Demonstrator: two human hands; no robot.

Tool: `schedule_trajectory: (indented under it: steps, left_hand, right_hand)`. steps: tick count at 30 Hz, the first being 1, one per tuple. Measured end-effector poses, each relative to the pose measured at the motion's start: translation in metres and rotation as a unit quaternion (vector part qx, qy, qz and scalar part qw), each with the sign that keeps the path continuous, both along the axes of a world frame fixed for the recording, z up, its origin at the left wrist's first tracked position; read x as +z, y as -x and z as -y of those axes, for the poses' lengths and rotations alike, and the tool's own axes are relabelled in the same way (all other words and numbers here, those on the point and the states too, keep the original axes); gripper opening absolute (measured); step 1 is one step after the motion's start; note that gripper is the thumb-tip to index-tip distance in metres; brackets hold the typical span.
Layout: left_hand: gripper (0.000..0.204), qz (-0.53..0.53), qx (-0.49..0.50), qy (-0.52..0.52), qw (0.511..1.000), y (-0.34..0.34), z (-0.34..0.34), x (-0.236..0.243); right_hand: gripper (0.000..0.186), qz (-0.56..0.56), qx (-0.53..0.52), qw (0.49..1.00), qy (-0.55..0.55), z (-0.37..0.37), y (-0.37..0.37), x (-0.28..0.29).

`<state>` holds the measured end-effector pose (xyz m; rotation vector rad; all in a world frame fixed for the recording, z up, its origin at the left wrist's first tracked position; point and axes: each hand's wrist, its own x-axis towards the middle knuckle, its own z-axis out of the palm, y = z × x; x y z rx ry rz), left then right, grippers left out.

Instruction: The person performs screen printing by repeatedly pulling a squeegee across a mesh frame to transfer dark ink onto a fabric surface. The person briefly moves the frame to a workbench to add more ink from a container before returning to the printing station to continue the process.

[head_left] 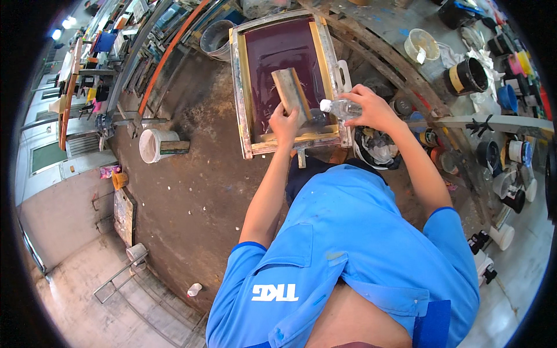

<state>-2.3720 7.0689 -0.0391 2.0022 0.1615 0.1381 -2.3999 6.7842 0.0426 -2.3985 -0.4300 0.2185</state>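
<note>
In front of me lies a printing screen frame [238,95] with a dark maroon mesh [278,46]. My left hand [284,126] is closed around a squeegee [288,90] with a wooden handle, held tilted above the near part of the mesh. My right hand [376,110] grips a clear plastic bottle [348,109] at the frame's near right corner. The bottle is tipped on its side, its white cap pointing left toward the squeegee. Whether any liquid leaves it I cannot tell.
A white bucket [149,146] lies on the brown floor to the left; a grey bucket [214,42] stands beyond the frame. At right are a lined bin [377,152], a wooden beam [371,51], a clear tub [426,42] and a black bucket [473,75]. An orange rail [165,61] slants at far left.
</note>
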Motion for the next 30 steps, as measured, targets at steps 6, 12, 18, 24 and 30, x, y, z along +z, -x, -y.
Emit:
schedule_trajectory:
  steps: [6, 12, 18, 24, 30]
  left_hand:
    - [0.029, -0.094, -0.103, 0.022, 0.990, 0.013, 0.026, -0.029]
    - [0.023, -0.072, -0.023, -0.046, 0.996, 0.016, -0.079, -0.039]
    - [0.028, -0.049, 0.055, -0.218, 0.973, 0.011, -0.109, 0.004]
    - [0.026, -0.026, 0.041, -0.117, 0.992, 0.022, -0.080, 0.004]
    - [0.028, -0.003, 0.069, -0.134, 0.989, 0.016, -0.096, 0.026]
  right_hand:
    - [0.071, 0.077, -0.108, 0.990, -0.039, 0.016, 0.026, 0.020]
    - [0.077, -0.056, -0.083, 0.990, -0.097, 0.023, 0.043, 0.026]
    - [0.083, -0.071, 0.040, 0.995, 0.050, 0.026, 0.019, -0.015]
    - [0.073, -0.085, 0.216, 0.918, 0.321, -0.039, -0.041, -0.013]
    - [0.073, -0.080, 0.278, 0.901, 0.323, -0.091, -0.069, -0.007]
